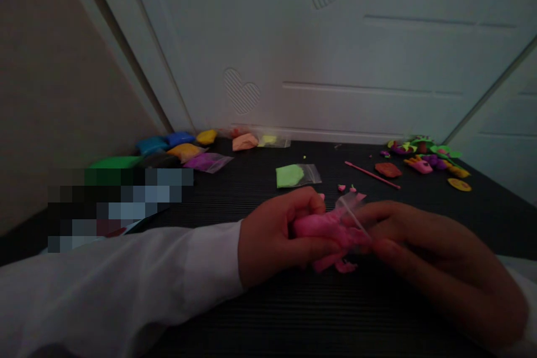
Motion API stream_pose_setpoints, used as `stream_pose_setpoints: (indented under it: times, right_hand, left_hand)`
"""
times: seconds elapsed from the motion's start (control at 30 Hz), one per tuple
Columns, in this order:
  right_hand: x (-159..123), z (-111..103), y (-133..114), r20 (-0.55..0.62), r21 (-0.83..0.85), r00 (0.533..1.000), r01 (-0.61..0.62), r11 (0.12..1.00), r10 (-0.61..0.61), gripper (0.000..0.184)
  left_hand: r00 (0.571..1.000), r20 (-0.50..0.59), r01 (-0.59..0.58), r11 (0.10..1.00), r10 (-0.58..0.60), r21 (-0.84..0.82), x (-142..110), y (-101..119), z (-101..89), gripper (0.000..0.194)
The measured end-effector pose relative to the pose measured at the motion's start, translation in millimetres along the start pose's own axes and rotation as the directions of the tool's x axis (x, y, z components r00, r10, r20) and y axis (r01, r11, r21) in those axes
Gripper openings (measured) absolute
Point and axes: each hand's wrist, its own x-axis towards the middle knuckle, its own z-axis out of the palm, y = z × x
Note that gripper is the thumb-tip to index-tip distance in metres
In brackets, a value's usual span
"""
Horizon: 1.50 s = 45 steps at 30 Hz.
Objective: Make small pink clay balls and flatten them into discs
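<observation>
My left hand [272,240] is closed round a small clear zip bag of pink modelling clay [319,226], thumb on the near side. The fingertips of my right hand [444,251] pinch the bag's open-looking end, where the clear plastic edge [356,215] stands up. Just under the bag, some pink clay [346,266] shows near the dark table; whether it touches the bag I cannot tell. Beyond my hands lie a small pink clay piece [342,188], a bag of light green clay [291,175] and a thin pink modelling stick [372,174].
Bags of blue [180,138], orange [187,151], purple [205,162] and other clay line the back left of the black table [235,193]. Finished-looking colourful clay figures [419,165] and a yellow disc [459,184] sit at the right. A white panel [335,56] rises behind.
</observation>
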Motion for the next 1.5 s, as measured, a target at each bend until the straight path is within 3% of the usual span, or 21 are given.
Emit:
stream_pose_setpoints:
  times: [0.17,0.27,0.43,0.73,0.83,0.97,1.17,1.27,1.33,1.43,1.5]
  right_hand:
    - [4,-4,2,0.008,0.039,0.999,-0.052,0.998,0.052,0.020]
    - [8,-7,5,0.071,0.034,0.992,-0.109,0.993,0.106,0.019]
    - [14,-10,7,0.255,-0.027,0.967,-0.002,1.000,0.009,0.021]
    - [12,1,5,0.178,-0.077,0.984,0.018,0.997,-0.004,0.019]
    - [12,3,4,0.176,-0.117,0.984,0.031,0.993,-0.010,0.010]
    - [12,5,6,0.256,-0.171,0.966,0.007,0.985,0.037,0.006]
    - [8,-2,5,0.373,-0.095,0.921,-0.082,0.992,0.112,0.008]
    - [7,-18,5,0.301,-0.073,0.943,-0.123,0.990,0.139,0.007]
    - [9,-31,10,0.162,-0.021,0.974,-0.156,0.988,0.157,0.006]
    - [13,-50,25,-0.066,0.248,0.978,-0.176,0.953,0.198,0.005]
    - [17,-56,36,0.005,0.444,0.983,-0.168,0.880,0.185,0.009]
  left_hand:
    - [0.996,0.079,0.049,0.999,-0.049,0.000,1,-5,-1.5,0.025]
    - [0.989,0.140,0.038,0.996,-0.049,0.079,2,-4,-2.7,0.023]
    - [0.991,0.131,0.000,0.984,-0.024,0.180,1,-2,-4.0,0.027]
    - [0.990,0.125,0.040,0.983,-0.063,0.182,2,-3,-3.7,0.030]
    - [0.989,0.136,0.038,0.984,-0.063,0.175,2,-3,-3.9,0.030]
    - [0.988,0.138,0.044,0.985,-0.067,0.165,2,-3,-3.7,0.031]
    - [0.982,0.175,0.054,0.993,-0.071,0.100,3,0,-1.8,0.027]
    - [0.980,0.167,0.106,0.993,-0.112,0.049,3,1,-1.7,0.025]
    - [0.978,0.153,0.143,0.990,-0.143,0.012,4,2,-2.5,0.025]
    - [0.981,0.123,0.154,0.988,-0.152,-0.007,4,2,-4.4,0.024]
    - [0.982,0.107,0.159,0.987,-0.156,-0.018,5,2,-5.7,0.024]
